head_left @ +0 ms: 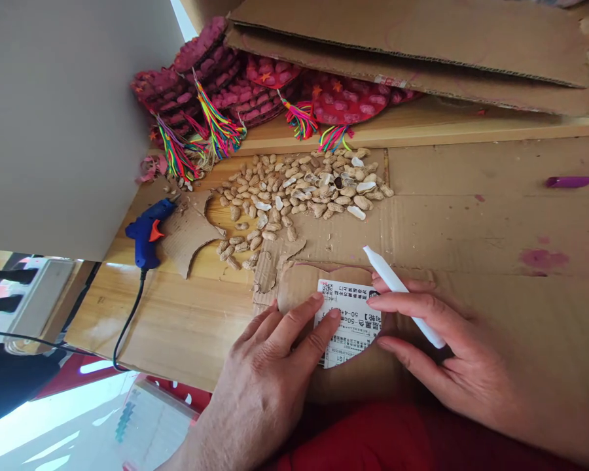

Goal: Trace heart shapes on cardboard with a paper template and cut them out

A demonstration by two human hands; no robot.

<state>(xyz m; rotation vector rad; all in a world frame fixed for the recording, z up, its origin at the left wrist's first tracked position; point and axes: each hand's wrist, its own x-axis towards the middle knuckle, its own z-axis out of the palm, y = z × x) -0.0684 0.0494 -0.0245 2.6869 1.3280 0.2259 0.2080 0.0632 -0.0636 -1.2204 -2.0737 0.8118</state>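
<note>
My left hand (275,366) lies with its fingers spread on a piece of cardboard (294,278) with a curved edge. A white printed label (353,320) is stuck on that cardboard, and my left thumb and index fingertip rest on it. My right hand (442,340) holds a white pen-like stick (405,297) between its fingers, the tapered end pointing up and left. The right fingertips are at the label's right side. Below the cardboard piece is red clothing (368,438).
Peanuts and shells (299,190) are heaped beyond my hands. At left lies a blue glue gun (148,232) with its cord, beside a cardboard offcut (191,229). Pink peanut-covered pieces with tassels (216,124) and cardboard sheets (422,39) stand behind. A purple stick (569,182) lies right.
</note>
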